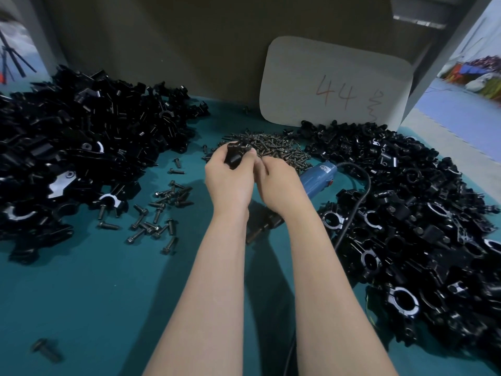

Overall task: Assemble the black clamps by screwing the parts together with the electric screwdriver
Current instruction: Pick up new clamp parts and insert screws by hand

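My left hand point(227, 177) grips a black clamp part point(235, 154) and holds it up above the teal table, just in front of the screw heap point(273, 149). My right hand point(279, 183) is close beside it with curled fingers; whether it holds a screw I cannot tell. The blue electric screwdriver point(318, 176) lies on the table just right of my right hand, its black cord point(357, 202) running toward me.
A large pile of black clamp parts point(81, 147) fills the left side, and another pile with assembled clamps point(412, 221) fills the right. Loose bolts point(157, 215) lie scattered left of my arms. A white card marked 44 point(336, 82) leans on the back wall.
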The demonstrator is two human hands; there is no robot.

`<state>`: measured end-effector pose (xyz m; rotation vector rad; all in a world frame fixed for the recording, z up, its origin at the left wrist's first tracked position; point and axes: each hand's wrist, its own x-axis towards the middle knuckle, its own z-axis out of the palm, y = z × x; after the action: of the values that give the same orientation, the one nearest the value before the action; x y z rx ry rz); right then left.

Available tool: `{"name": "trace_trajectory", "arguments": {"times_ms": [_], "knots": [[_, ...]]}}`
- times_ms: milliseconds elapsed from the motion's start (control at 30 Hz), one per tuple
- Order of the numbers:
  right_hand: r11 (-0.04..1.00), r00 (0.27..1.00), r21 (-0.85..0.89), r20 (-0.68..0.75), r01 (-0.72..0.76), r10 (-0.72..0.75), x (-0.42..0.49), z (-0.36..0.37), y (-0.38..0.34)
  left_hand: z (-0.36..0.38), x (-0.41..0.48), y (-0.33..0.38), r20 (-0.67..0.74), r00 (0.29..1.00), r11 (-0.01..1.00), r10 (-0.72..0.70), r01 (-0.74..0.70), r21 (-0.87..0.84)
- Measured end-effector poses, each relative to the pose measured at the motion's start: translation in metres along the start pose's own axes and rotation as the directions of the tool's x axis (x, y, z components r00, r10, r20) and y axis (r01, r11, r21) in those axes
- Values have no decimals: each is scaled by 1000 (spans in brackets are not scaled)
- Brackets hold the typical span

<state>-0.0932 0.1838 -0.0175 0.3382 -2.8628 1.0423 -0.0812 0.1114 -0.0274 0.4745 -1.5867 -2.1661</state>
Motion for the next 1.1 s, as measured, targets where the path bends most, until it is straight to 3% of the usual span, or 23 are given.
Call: {"name": "trace_trajectory", "arguments": {"times_ms": [100,367,767,933,1100], "knots": [[986,996,149,-48,-70,78,1,0,1,1,-2,0,27,999,998,-35,36,-48],[986,998,164,-44,-39,47,2,-18,5,-6,1,0,-1,986,969,-169,166,-185],[995,999,-100,-49,2,-7,-2,-6,-1,-1,0,-2,-29,993,992,-114,112,-51],[997,996,18,24,-82,81,-1,-6,-4,-3,0,-3,-20,988,984,-151,148,-97],[995,996,50,-39,-81,83,-1,-9,-6,-2,-1,-4,-34,989,987,-147,144,-69]]}}
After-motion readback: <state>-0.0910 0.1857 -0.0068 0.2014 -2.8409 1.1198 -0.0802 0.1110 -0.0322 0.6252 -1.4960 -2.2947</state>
